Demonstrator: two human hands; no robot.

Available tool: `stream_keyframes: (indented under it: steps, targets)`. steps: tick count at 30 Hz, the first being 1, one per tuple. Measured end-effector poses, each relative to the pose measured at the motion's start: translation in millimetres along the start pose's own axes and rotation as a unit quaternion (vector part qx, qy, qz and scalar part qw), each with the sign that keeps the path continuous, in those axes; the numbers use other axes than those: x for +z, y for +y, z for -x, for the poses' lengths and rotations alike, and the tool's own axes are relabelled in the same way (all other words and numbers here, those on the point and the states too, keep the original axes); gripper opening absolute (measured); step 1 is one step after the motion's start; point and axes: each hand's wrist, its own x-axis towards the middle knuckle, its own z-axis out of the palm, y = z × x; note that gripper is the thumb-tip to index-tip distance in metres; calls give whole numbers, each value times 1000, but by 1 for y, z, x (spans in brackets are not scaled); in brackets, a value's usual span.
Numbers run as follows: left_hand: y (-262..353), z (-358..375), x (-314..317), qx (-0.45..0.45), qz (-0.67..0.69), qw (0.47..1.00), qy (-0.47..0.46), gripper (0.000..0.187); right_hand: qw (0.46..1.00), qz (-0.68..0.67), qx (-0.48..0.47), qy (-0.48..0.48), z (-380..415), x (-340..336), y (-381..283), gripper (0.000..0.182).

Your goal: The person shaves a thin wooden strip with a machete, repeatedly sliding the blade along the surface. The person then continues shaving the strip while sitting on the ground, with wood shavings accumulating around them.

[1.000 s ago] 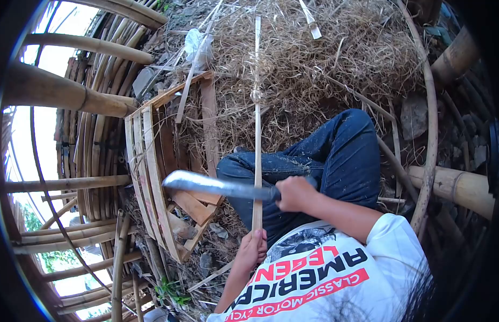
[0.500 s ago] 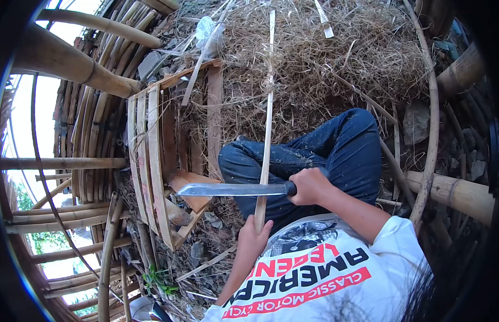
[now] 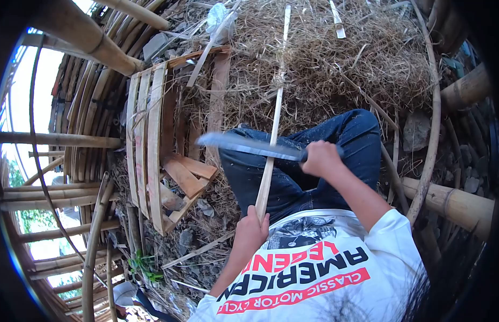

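Bamboo strip (image 3: 274,123) rises from left hand (image 3: 250,232).

It was an outdoor bamboo-working spot. Thick bamboo poles (image 3: 83,32) framed the bare ground, a mound of dry shavings (image 3: 335,64) lay heaped ahead, split bamboo slats (image 3: 145,134) stood stacked to the left, and daylight showed beyond.

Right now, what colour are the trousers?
Dark blue denim trousers, flecked with pale dust; head view.
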Motion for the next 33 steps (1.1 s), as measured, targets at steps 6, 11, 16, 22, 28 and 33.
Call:
stream_keyframes:
  steps: [6,11,16,22,28,33]
  targets:
    - [5,0,-11,-5,15,1000,23,31,997,-65,34,6,-15,-15,0,34]
    - [13,3,-24,-27,28,999,22,29,993,-13,-67,-95,14,-12,-25,31]
    - [8,-1,-24,-6,10,1000,28,25,994,4,-66,-85,-14,-15,-14,28]
    - [18,-1,-44,-14,-10,1000,6,27,997,16,-52,-59,-30,-24,-8,29]
    - [19,21,-56,-16,-8,1000,6,29,997,-21,64,29,-65,-38,40,29]
    - [19,5,-50,-12,14,1000,25,27,991,-131,-1,8,-24,-19,-6,31]
